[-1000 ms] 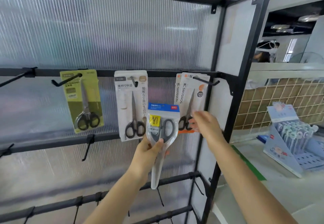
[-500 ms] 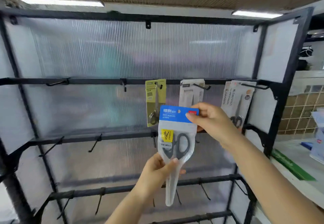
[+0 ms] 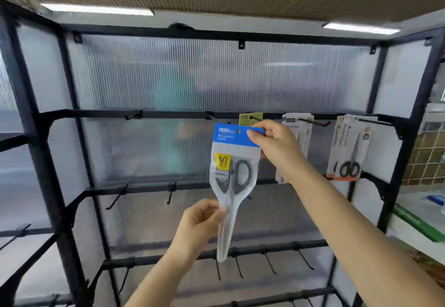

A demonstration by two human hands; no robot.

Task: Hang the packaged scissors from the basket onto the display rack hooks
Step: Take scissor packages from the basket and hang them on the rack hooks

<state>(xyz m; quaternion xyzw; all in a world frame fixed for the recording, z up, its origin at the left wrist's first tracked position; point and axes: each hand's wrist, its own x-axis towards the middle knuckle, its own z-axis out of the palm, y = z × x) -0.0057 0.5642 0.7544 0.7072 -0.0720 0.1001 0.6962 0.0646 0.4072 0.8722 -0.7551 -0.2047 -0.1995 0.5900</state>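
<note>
Head view only. Scissors pack point(image 3: 232, 174) up in front of the display rack point(image 3: 395, 104), held in both my hands, not yet on a hook. My right hand point(image 3: 277, 148) pinches the blue header card point(image 3: 234, 136) at its top right corner, thumb on the front face. My left hand point(image 3: 199, 225) pinches the narrow clear sleeve low down, around the blade part.

The pack hangs roughly upright, its top edge just below the upper rail, near a bare hook point(image 3: 213, 117). The hang hole in the header looks close to that hook tip, but blur hides whether they touch.

Handling guess: light, thin flexible plastic pouch with a stiffer card top; weight sits in the grey-handled scissors inside, so the bottom swings if let go. Film looks slick, so better to grip the card than the sleeve. Best hold is the header beside the hole, keeping the hole clear, with the lower hand only steadying.

Already hung to the right: a yellow-green pack point(image 3: 250, 119), a white pack point(image 3: 297, 138) partly behind my wrist, an orange-trimmed pack point(image 3: 349, 148). Basket not visible.
</note>
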